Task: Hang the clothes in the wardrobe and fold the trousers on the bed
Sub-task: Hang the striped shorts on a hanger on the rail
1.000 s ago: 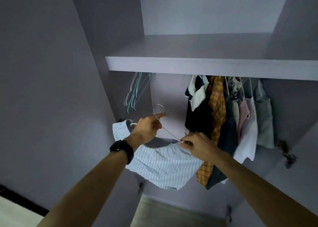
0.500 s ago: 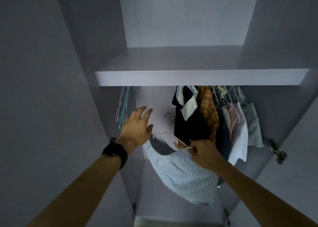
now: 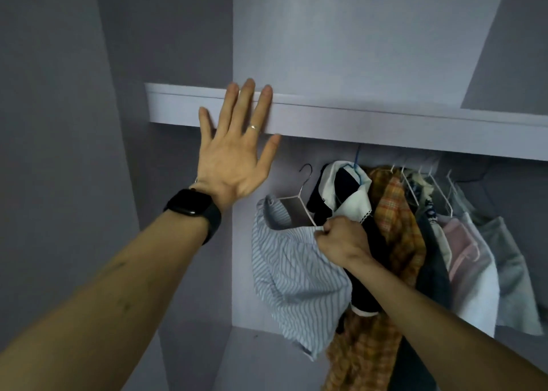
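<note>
Left hand (image 3: 234, 156) up, fingers straight and spread, holding nothing, palm facing front edge of pale lilac wardrobe shelf (image 3: 385, 123); can't tell if it's actually touching. Black smartwatch (image 3: 192, 205) on wrist, thin silver ring (image 3: 253, 127) on finger. Right hand (image 3: 341, 239) fisted, pinching right end of white wire hanger with steel hook (image 3: 300, 195) plus light blue-and-white striped cotton garment (image 3: 290, 272) draped on it. Garment pretty crumpled, sagging under shelf, just left of black top with white lace-edged collar (image 3: 353, 195) and orange plaid shirt (image 3: 397, 227).

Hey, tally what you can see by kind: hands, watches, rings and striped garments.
Hands: 2, left hand and right hand
Watches: 1, the watch
Rings: 1, the ring
Striped garments: 1, the striped garment
Total: 5
</note>
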Demonstrator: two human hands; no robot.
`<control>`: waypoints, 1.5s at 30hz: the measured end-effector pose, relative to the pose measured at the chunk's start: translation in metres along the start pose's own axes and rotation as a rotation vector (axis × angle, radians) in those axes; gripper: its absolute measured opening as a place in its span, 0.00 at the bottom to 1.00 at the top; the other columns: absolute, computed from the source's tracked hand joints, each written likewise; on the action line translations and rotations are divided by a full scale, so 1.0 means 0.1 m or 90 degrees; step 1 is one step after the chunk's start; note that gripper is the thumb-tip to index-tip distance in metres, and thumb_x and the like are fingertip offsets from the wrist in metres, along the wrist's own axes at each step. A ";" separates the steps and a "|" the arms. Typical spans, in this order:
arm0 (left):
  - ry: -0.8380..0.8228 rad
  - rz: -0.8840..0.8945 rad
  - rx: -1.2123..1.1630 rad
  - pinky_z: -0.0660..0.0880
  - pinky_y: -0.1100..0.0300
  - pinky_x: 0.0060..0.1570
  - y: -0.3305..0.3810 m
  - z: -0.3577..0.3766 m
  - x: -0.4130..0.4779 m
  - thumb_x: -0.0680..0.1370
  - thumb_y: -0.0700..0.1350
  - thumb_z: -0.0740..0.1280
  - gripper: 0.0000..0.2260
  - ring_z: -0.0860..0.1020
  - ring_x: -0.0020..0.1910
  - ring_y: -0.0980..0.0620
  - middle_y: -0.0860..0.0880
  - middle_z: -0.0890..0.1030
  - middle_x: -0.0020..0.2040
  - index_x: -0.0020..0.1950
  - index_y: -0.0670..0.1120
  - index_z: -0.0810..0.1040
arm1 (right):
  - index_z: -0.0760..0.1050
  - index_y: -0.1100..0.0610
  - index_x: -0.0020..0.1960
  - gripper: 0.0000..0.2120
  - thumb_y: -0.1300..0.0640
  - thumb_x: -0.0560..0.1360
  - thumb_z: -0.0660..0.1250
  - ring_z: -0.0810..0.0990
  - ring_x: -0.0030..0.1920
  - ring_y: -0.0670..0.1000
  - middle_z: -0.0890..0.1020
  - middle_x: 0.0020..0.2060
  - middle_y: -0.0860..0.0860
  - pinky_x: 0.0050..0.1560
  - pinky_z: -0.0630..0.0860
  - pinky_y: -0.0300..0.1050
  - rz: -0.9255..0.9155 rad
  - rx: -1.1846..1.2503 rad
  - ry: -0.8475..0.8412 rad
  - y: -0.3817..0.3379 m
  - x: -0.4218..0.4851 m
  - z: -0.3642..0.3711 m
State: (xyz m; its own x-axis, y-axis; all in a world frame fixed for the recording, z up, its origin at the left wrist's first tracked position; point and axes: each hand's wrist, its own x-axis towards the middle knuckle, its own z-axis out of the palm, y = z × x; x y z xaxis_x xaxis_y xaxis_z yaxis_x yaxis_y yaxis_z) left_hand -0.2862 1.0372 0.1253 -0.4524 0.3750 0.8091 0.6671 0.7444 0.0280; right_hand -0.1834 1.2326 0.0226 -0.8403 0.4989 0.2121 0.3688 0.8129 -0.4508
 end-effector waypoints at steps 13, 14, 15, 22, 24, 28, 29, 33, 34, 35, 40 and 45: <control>0.105 -0.008 0.039 0.38 0.32 0.75 -0.09 0.46 -0.02 0.85 0.59 0.42 0.27 0.34 0.80 0.51 0.52 0.35 0.82 0.81 0.57 0.35 | 0.66 0.56 0.32 0.17 0.54 0.77 0.65 0.79 0.43 0.60 0.72 0.32 0.53 0.39 0.65 0.41 -0.033 -0.054 0.294 0.21 0.72 0.11; 0.111 -0.005 0.037 0.38 0.33 0.75 -0.08 0.48 -0.04 0.85 0.59 0.42 0.27 0.34 0.80 0.51 0.52 0.35 0.82 0.81 0.57 0.35 | 0.66 0.56 0.32 0.16 0.54 0.76 0.65 0.80 0.46 0.62 0.75 0.33 0.55 0.40 0.66 0.42 -0.032 -0.070 0.313 0.21 0.75 0.05; 0.116 -0.003 0.034 0.37 0.33 0.75 -0.08 0.50 -0.04 0.84 0.60 0.42 0.27 0.34 0.80 0.51 0.52 0.35 0.82 0.81 0.58 0.34 | 0.67 0.57 0.34 0.15 0.54 0.76 0.65 0.81 0.49 0.63 0.80 0.39 0.58 0.41 0.68 0.43 -0.030 -0.086 0.322 0.19 0.78 -0.01; 0.125 -0.005 0.015 0.37 0.33 0.75 -0.08 0.53 0.02 0.84 0.61 0.41 0.27 0.32 0.79 0.53 0.54 0.34 0.81 0.80 0.59 0.33 | 0.75 0.57 0.64 0.15 0.55 0.78 0.65 0.78 0.61 0.59 0.79 0.61 0.57 0.47 0.73 0.47 0.029 -0.236 0.242 -0.07 0.96 0.00; 0.133 -0.006 0.012 0.38 0.33 0.75 -0.07 0.52 0.01 0.84 0.60 0.41 0.27 0.33 0.79 0.53 0.54 0.35 0.82 0.80 0.59 0.33 | 0.73 0.56 0.66 0.17 0.54 0.79 0.64 0.77 0.63 0.58 0.78 0.63 0.56 0.51 0.74 0.49 0.010 -0.248 0.230 -0.06 0.96 0.16; 0.175 -0.006 0.023 0.42 0.32 0.75 -0.13 0.50 -0.02 0.84 0.60 0.44 0.27 0.38 0.81 0.52 0.53 0.41 0.83 0.81 0.58 0.37 | 0.71 0.54 0.65 0.20 0.43 0.79 0.61 0.78 0.61 0.58 0.79 0.61 0.54 0.51 0.74 0.48 -0.026 -0.167 0.181 -0.06 0.95 0.43; 0.183 -0.006 0.021 0.42 0.32 0.75 -0.14 0.50 0.00 0.84 0.59 0.44 0.27 0.39 0.81 0.51 0.52 0.43 0.83 0.82 0.57 0.38 | 0.70 0.54 0.65 0.20 0.42 0.79 0.60 0.79 0.61 0.58 0.79 0.61 0.54 0.49 0.73 0.48 -0.036 -0.152 0.162 -0.07 0.98 0.45; 0.180 -0.013 0.022 0.45 0.31 0.75 -0.17 0.52 0.00 0.85 0.58 0.47 0.27 0.42 0.81 0.49 0.50 0.47 0.83 0.83 0.56 0.42 | 0.70 0.53 0.64 0.19 0.44 0.79 0.60 0.79 0.60 0.58 0.80 0.59 0.53 0.45 0.72 0.46 -0.044 -0.138 0.115 -0.05 0.89 0.38; 0.161 -0.018 0.017 0.46 0.31 0.75 -0.14 0.51 -0.03 0.85 0.58 0.48 0.27 0.42 0.82 0.49 0.49 0.48 0.83 0.83 0.55 0.43 | 0.71 0.53 0.64 0.19 0.43 0.79 0.60 0.79 0.60 0.58 0.80 0.59 0.53 0.45 0.73 0.47 -0.029 -0.128 0.089 -0.02 0.82 0.34; 0.150 -0.025 0.009 0.47 0.31 0.75 -0.13 0.53 -0.08 0.85 0.57 0.49 0.27 0.43 0.82 0.48 0.49 0.49 0.83 0.83 0.55 0.44 | 0.71 0.53 0.64 0.19 0.42 0.79 0.60 0.79 0.60 0.58 0.80 0.59 0.53 0.46 0.74 0.48 -0.019 -0.113 0.066 0.00 0.75 0.32; 0.021 -0.089 -0.027 0.51 0.30 0.74 0.06 0.21 -0.14 0.85 0.54 0.55 0.28 0.45 0.82 0.47 0.48 0.52 0.83 0.83 0.52 0.48 | 0.72 0.55 0.63 0.19 0.43 0.79 0.64 0.79 0.59 0.59 0.80 0.58 0.55 0.55 0.76 0.48 0.000 0.075 -0.057 -0.01 0.21 -0.17; -0.143 -0.174 -0.115 0.53 0.37 0.77 0.37 -0.27 -0.17 0.79 0.47 0.66 0.35 0.53 0.80 0.41 0.46 0.50 0.83 0.83 0.48 0.53 | 0.74 0.54 0.67 0.19 0.47 0.79 0.69 0.79 0.60 0.50 0.79 0.62 0.49 0.62 0.75 0.48 -0.030 0.303 -0.046 0.03 -0.59 -0.82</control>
State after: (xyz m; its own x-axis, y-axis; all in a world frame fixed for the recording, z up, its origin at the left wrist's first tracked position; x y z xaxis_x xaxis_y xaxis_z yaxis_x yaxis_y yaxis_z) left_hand -0.2382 1.0436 0.1286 -0.7329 0.3025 0.6094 0.5884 0.7316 0.3444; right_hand -0.0999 1.2302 0.0792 -0.8834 0.4291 0.1885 0.1216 0.5983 -0.7920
